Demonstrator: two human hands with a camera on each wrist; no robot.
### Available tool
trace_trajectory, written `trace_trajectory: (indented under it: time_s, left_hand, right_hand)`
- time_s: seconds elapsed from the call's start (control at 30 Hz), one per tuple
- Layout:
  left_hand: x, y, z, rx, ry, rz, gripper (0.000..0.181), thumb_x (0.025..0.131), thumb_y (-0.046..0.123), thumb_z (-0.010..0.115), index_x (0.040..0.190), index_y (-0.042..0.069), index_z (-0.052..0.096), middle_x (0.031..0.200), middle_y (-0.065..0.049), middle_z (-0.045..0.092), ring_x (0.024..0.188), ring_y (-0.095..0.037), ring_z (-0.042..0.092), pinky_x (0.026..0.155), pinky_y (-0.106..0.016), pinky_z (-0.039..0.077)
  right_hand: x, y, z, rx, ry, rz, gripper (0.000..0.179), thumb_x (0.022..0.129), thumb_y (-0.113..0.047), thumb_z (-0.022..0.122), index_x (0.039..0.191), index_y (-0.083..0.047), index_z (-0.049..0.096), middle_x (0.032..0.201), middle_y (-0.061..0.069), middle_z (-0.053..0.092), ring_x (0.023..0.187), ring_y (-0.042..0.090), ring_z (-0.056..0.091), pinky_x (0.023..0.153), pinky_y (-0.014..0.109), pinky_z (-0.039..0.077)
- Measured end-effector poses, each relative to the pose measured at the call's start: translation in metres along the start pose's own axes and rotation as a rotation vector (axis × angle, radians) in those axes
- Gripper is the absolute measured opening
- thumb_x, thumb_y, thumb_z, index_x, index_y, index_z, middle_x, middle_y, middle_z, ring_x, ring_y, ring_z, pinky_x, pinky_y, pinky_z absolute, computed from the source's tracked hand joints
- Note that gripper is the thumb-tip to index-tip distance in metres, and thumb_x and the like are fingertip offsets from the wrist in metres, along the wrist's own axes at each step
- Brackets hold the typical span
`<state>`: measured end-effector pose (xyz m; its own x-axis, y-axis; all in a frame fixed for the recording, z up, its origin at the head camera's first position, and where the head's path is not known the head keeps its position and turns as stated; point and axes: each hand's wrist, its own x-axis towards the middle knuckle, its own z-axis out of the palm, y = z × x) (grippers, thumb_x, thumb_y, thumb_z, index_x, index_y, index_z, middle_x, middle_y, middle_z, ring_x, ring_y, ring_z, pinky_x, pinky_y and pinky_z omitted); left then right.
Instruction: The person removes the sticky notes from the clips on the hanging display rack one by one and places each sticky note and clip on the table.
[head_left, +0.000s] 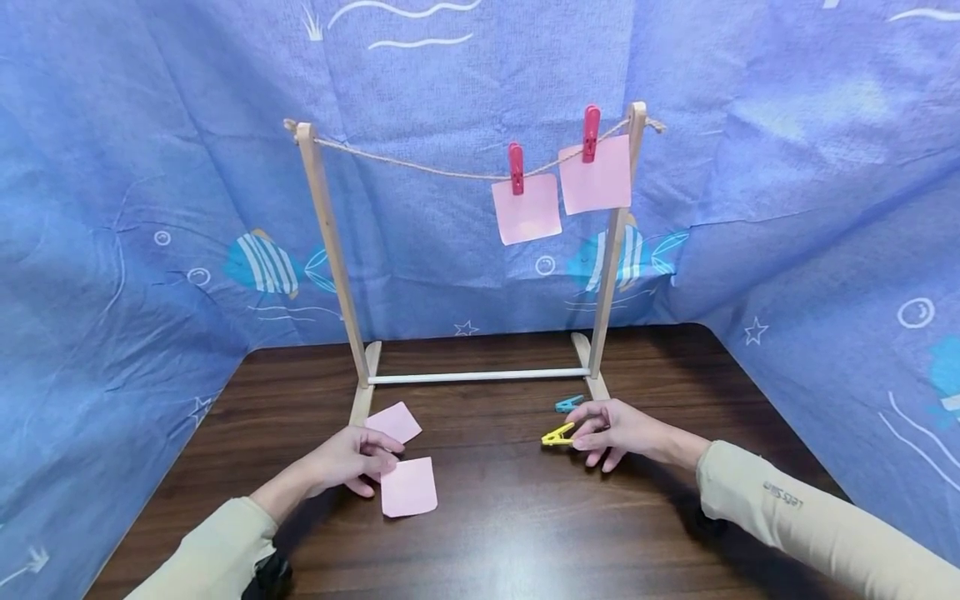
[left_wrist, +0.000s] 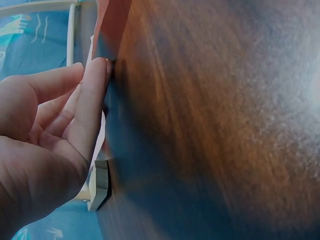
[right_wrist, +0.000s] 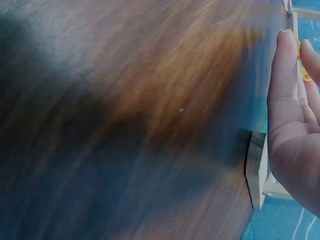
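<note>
My left hand [head_left: 348, 462] pinches a square pink note [head_left: 409, 488] by its upper left corner, low over the table. Behind those fingers a second pink note [head_left: 394, 422] lies partly covered by the hand. In the left wrist view, thumb and finger meet at the edge of the paper [left_wrist: 112, 22]. On the other side, my right hand [head_left: 611, 432] holds a yellow clothespin [head_left: 557, 436] between thumb and fingertips; little of that clothespin [right_wrist: 306, 75] shows past the fingers in the right wrist view. A blue clothespin [head_left: 568, 404] lies just behind the right hand.
A wooden stand [head_left: 330, 242] with a sagging rope [head_left: 420, 167] spans the back of the dark table [head_left: 495, 550]. Toward its right end, red clothespins [head_left: 516, 169] hold two pink notes [head_left: 527, 212] on the rope. Blue patterned cloth [head_left: 150, 275] surrounds the table.
</note>
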<state>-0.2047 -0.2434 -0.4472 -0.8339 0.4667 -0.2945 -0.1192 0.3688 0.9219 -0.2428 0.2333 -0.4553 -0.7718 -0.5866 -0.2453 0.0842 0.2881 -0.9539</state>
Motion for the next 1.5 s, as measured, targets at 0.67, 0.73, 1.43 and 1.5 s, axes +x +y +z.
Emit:
trace_trajectory:
  time_s: [0.67,0.73,1.43,1.5]
  left_hand:
    - [0.008,-0.006,-0.005,-0.05,0.047,0.02,0.04,0.093,0.002,0.071,0.128,-0.012,0.059,0.106,-0.013,0.072,0.088,-0.018,0.067,0.065,-0.038,0.063]
    - [0.009,-0.007,-0.006,-0.048,0.054,0.022,0.04,0.093,0.001,0.072,0.128,-0.012,0.059,0.105,-0.012,0.072,0.089,-0.018,0.068,0.065,-0.038,0.063]
    - [0.016,-0.011,-0.006,-0.056,0.072,-0.006,0.034,0.092,0.0,0.071,0.122,-0.011,0.061,0.099,-0.01,0.06,0.086,-0.017,0.062,0.072,-0.033,0.061]
    - [0.017,-0.01,-0.005,-0.045,0.063,-0.006,0.033,0.092,0.0,0.072,0.121,-0.01,0.062,0.098,-0.011,0.058,0.086,-0.018,0.061,0.072,-0.033,0.062]
  right_hand:
    - [-0.006,0.012,-0.013,-0.047,0.033,0.052,0.049,0.095,-0.017,0.075,0.132,0.004,0.052,0.1,0.016,0.073,0.073,0.025,0.073,0.054,0.037,0.061]
    - [-0.006,0.012,-0.016,-0.061,0.025,0.052,0.049,0.095,-0.018,0.074,0.133,0.003,0.051,0.098,0.017,0.073,0.072,0.025,0.072,0.053,0.037,0.061]
    - [-0.005,0.015,-0.015,-0.085,-0.021,0.161,0.047,0.096,-0.024,0.073,0.135,-0.007,0.053,0.08,0.015,0.07,0.06,0.019,0.07,0.05,0.037,0.06]
    - [-0.004,0.014,-0.017,-0.07,-0.019,0.175,0.049,0.096,-0.025,0.074,0.135,-0.007,0.052,0.08,0.016,0.07,0.061,0.02,0.071,0.052,0.038,0.061]
